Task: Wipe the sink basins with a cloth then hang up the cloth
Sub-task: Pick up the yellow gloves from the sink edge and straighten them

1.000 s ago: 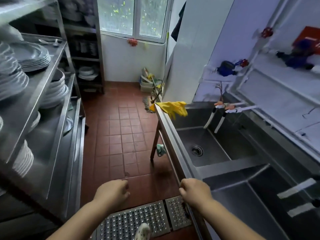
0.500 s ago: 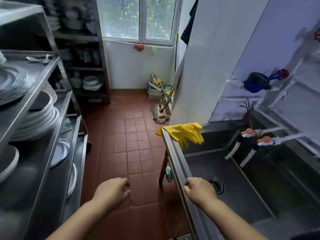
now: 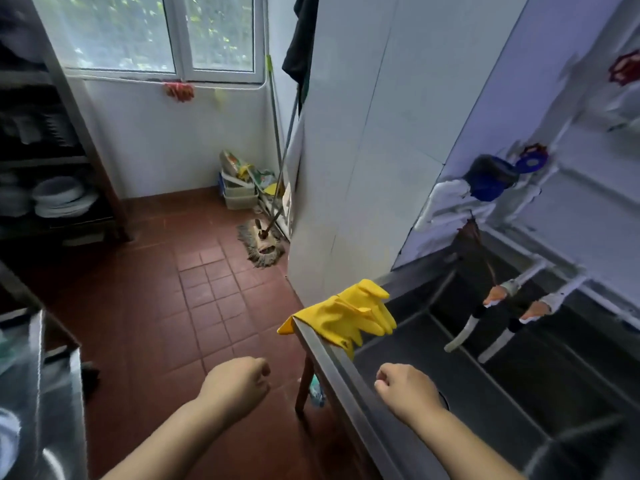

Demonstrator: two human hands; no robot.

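Note:
The steel sink (image 3: 333, 367) runs along the right, its near basin (image 3: 491, 386) dark and bare. My right hand (image 3: 406, 389) hovers in a fist just inside the front rim and holds nothing. Over the red floor tiles, my left hand (image 3: 238, 383) is also curled and holds nothing. A pair of yellow rubber gloves (image 3: 346, 317) is draped over the sink's far corner. A small teal cloth (image 3: 317, 393) hangs under the rim beside the sink leg, partly hidden. Two taps (image 3: 498, 320) reach over the basin from the wall pipes.
A mop (image 3: 263, 242) leans at the white wall's corner, with bins (image 3: 239, 192) behind it. Dark cloth (image 3: 301, 46) hangs high by the window, and a red rag (image 3: 178, 91) sits on the sill. Steel racks with plates (image 3: 59, 199) line the left.
The view has advanced along the sink toward the yellow gloves and the window. My right hand has slid from the rim's outer edge to just inside it. Both hands stay curled.

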